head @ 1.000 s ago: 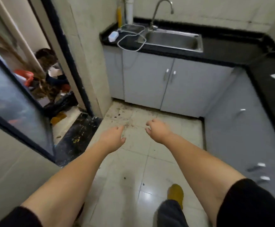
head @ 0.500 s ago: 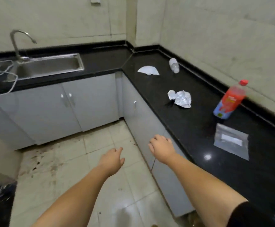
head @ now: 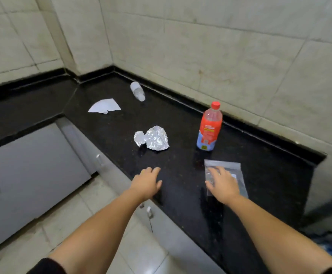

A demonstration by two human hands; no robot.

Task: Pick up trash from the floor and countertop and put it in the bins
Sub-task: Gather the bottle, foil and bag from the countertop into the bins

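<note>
Black counter held litter. Right hand lay flat, fingers spread, on the near bag; left hand hovered open, palm down, at the counter's edge.

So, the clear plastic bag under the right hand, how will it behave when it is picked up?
The clear plastic bag lies flat on the black countertop, so it is probably thin, floppy and light. Flat on that glossy surface, it may slide rather than lift; the right hand, spread open over it, would likely need to pinch an edge.
</note>
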